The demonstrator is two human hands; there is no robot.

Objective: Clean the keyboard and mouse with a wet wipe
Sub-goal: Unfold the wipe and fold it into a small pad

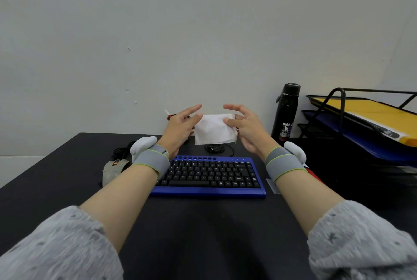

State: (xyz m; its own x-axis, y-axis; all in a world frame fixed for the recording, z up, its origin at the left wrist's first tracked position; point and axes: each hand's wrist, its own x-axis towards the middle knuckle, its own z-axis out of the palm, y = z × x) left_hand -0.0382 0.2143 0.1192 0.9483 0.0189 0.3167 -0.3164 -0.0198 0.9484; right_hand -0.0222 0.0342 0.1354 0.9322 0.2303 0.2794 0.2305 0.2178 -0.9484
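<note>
Wet wipe (214, 129) held in the air past the far edge of the keyboard (209, 176). Left hand (180, 128) and right hand (244, 128) pinch opposite edges. Best pull it flat before wiping. Mouse (111, 170) sits left of the keyboard.

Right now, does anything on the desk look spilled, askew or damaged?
Nothing spilled or broken. The mouse lies angled left of the keyboard, partly behind the left forearm; left hand and right hand hold the wipe.

Nothing really readable here, tbh. The black bottle (285, 112) near the table's back edge has a white print with some letters, but it's too blurry. The keyboard (209, 174) key legends are too tiny.
</note>
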